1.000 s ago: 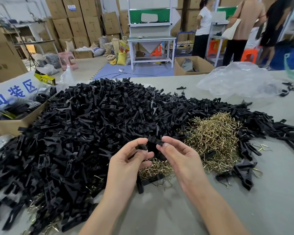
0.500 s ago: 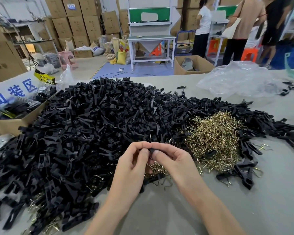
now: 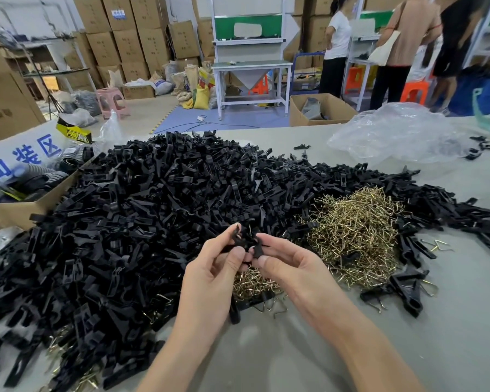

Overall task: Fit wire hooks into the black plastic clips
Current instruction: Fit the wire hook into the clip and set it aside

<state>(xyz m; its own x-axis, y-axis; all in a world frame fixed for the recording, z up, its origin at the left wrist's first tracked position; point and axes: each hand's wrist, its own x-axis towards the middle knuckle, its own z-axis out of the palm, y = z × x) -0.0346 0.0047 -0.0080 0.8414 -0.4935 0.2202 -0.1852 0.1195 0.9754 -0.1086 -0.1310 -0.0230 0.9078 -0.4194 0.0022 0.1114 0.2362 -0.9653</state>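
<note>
Black plastic clip [image 3: 246, 242] sits at frame centre, held above the table [image 3: 408, 340] between both hands. Left hand [image 3: 210, 278]: thumb and forefinger pinch the clip's left end, which sticks up past the fingertips. Right hand [image 3: 292, 264]: thumb and forefinger pinch the right end; the other fingers are loosely curled. Cannot tell whether the held part is one piece or two, nor whether a hook is seated in it.

Heap of black clips [image 3: 142, 210] covers the left and centre of the table and runs on behind to the right edge of the frame. Wire hooks [image 3: 357, 236], brass-coloured, lie in a tangled pile right of centre, touching the heap; a smaller patch of them lies directly below the hands. Several loose clips [image 3: 408, 287] with wire showing lie at the pile's lower right edge.

Clear plastic bag [image 3: 399, 134] lies crumpled on the table, upper right. Open cardboard box [image 3: 20, 213] is at the left edge, touching the heap. People stand at workbenches, upper right background.
</note>
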